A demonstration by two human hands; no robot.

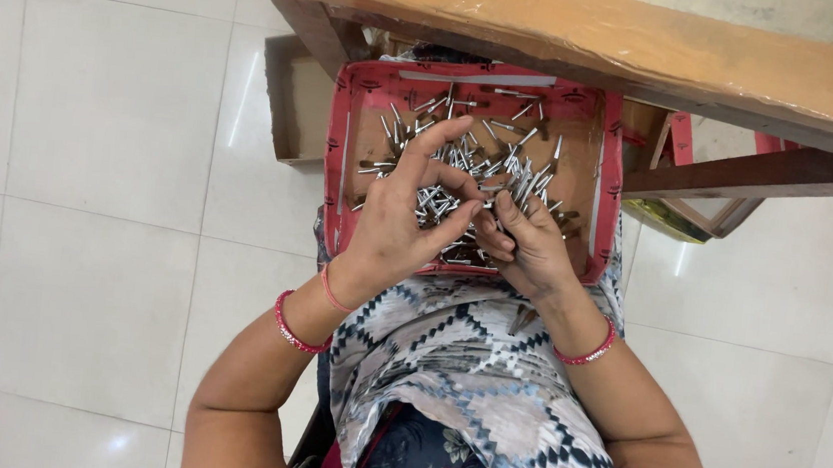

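A shallow red-edged cardboard tray (pixel 606 180) rests on my lap, holding a heap of several small silver metal pins (pixel 503 161). My left hand (pixel 403 218) lies over the near left part of the heap, fingers spread and curled, with pins between thumb and fingers. My right hand (pixel 527 239) sits at the near middle of the tray, fingers bent around a few pins. The two hands touch at the fingertips.
A wooden table edge (pixel 594 39) covered in clear film juts overhead, with a wooden crossbar (pixel 763 174) at the right. A brown cardboard box (pixel 292 103) stands on the white tiled floor (pixel 89 185) at the left. A patterned cloth (pixel 465 369) covers my lap.
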